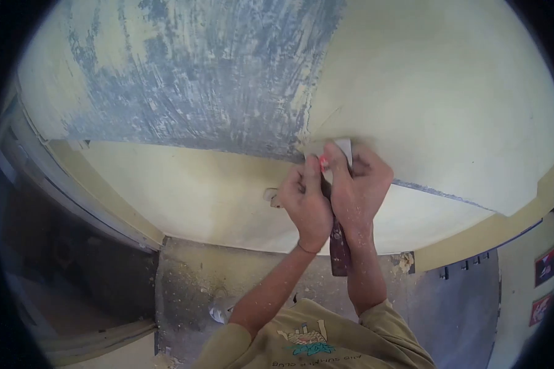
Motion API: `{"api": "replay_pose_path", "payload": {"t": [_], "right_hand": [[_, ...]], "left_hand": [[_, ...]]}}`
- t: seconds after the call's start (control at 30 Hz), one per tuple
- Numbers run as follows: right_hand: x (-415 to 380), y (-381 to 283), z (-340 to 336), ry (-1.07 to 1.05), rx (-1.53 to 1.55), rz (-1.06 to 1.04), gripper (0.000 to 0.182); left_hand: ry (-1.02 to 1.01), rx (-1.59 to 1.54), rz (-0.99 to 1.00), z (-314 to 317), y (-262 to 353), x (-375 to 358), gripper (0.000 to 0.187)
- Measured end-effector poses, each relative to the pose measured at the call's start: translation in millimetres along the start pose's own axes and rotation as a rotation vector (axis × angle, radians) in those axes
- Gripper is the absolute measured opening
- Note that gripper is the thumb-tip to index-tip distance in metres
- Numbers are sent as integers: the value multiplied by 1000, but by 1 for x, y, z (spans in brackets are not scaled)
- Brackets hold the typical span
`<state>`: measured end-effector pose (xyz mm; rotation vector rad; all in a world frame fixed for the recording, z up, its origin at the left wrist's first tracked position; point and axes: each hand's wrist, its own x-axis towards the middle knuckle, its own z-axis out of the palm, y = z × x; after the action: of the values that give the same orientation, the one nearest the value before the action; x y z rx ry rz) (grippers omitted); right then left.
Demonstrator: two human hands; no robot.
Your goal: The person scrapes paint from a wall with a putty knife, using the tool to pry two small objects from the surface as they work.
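Both of my hands grip one scraper point(340, 251), a flat pale blade with a long dark handle that hangs down between my wrists. My left hand point(306, 200) is closed around its left side, thumb up near a small red spot on the tool. On the right side, my right hand point(360, 184) has its thumb pressed on the blade and its fingers curled. The blade lies against a pale surface point(425, 92), at the lower right corner of a patchy grey-blue area point(209, 74). My fingers partly hide the blade.
Below lies a speckled grey floor point(197, 270) with pale debris. A dark opening with a frame point(92, 197) is at the left. Small framed pictures point(545, 267) hang at the right, near a row of dark hooks point(465, 264). A metal fitting point(271, 197) sits left of my left hand.
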<state>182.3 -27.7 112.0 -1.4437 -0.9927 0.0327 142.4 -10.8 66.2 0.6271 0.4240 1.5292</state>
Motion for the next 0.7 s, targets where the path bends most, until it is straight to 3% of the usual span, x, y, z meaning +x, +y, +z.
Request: {"api": "replay_pose_path", "payload": {"t": [0.07,0.13,0.27,0.33,0.5,0.7], "right_hand": [[-3,2,-1,14,44,-55,31],[-8,4,-4,76,20,-31,30],[-1,1,-6,2,-53,-51,27],[6,-1,-6,-33,-56,-106,26],[2,-5,-4,17,-19,-67,30],[4,2,-9,-73,-129,-39,27]], "left_hand": [[5,-28,-22,0,-1,-5,33],[17,165,-5,-2,-8,-10,34],[50,145,55,2,-8,-7,34],[34,-52,-3,7,-1,-2,35],[41,19,41,7,-4,0,36],[68,42,19,2,-13,-7,37]]}}
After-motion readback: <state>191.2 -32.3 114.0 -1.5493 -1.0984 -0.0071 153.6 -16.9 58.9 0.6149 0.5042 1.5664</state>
